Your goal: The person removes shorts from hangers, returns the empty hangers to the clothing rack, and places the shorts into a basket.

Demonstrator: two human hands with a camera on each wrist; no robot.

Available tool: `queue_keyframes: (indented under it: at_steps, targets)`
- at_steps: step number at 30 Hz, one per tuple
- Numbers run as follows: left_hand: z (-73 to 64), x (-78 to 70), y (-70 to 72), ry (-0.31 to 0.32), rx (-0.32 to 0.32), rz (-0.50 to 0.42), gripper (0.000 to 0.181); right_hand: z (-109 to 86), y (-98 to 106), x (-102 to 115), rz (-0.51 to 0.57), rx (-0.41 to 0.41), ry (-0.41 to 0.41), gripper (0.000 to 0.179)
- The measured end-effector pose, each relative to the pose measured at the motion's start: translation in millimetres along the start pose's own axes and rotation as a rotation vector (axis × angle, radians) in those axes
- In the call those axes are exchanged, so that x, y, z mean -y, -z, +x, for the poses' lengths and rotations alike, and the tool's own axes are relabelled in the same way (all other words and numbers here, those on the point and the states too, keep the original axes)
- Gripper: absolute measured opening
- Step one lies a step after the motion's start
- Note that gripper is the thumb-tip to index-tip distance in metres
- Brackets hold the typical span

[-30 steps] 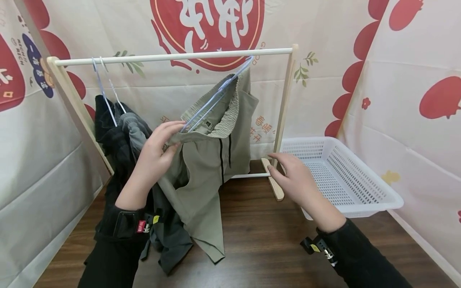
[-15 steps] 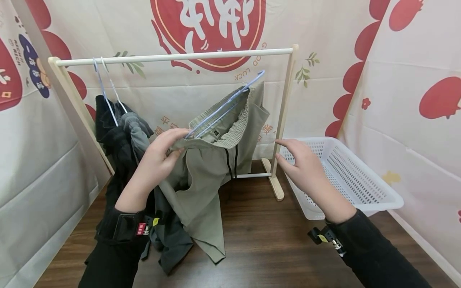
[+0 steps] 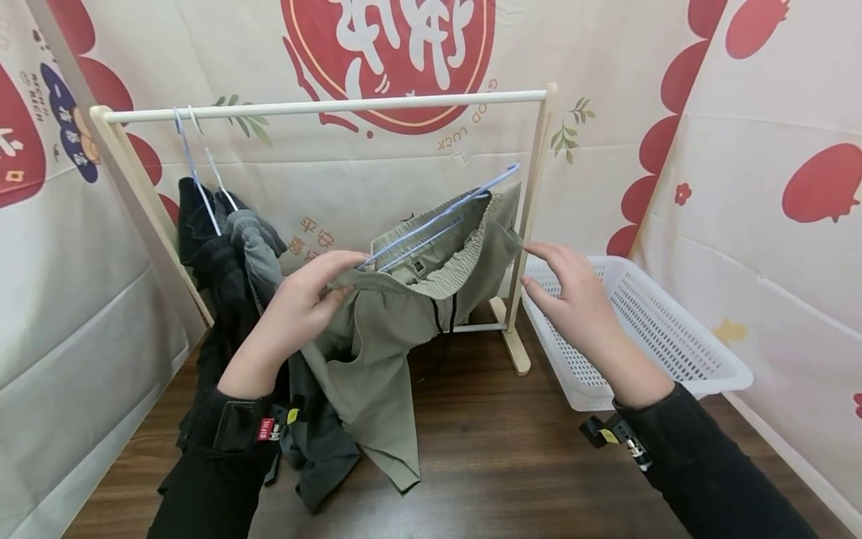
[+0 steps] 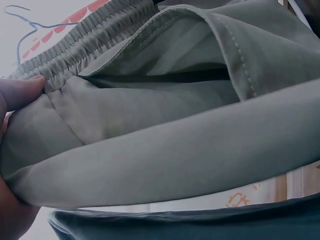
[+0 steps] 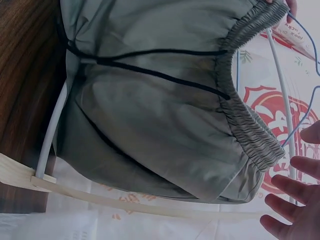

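Grey-green drawstring trousers (image 3: 397, 322) with an elastic waistband hang from a blue clothes hanger (image 3: 438, 224), which slants inside the open waist. My left hand (image 3: 303, 307) pinches the waistband and the hanger's near end between thumb and fingers. The hanger's hook end points up to the right, below the rail and apart from it. My right hand (image 3: 572, 299) is spread at the right side of the trousers, its fingertips close to the fabric. In the right wrist view, the fingers (image 5: 285, 190) are extended and hold nothing; the black drawstring (image 5: 150, 62) dangles across the front.
A clothes rack (image 3: 323, 107) with a white rail and wooden legs stands on the brown table (image 3: 491, 457). Dark trousers (image 3: 222, 277) hang on hangers at its left. A white perforated basket (image 3: 646, 329) sits at the right. Printed cloth (image 3: 592, 67) surrounds the table.
The hanger's hook has come down from beside the rail and swung right, with the waistband tilting along. My left hand has shifted slightly down and right; my right hand has moved right and up.
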State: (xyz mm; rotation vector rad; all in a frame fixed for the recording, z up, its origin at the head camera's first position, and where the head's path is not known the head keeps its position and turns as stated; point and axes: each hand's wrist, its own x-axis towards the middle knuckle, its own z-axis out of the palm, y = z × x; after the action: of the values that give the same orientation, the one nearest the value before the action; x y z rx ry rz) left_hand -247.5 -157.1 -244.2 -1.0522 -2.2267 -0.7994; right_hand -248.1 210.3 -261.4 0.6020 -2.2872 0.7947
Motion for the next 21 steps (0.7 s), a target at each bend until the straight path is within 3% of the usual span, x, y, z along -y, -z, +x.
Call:
queue_keyframes:
  at_steps: [12,21]
  targets:
    - [2.3,3.1,-2.9,0.000,0.084,-0.064,0.049,8.4,8,-4,0.003,0.000,0.009,0.042]
    - [-2.1,4.7,0.4,-0.014,0.098,-0.063,0.050,15.0,5,-1,-0.002,0.008,0.012,0.043]
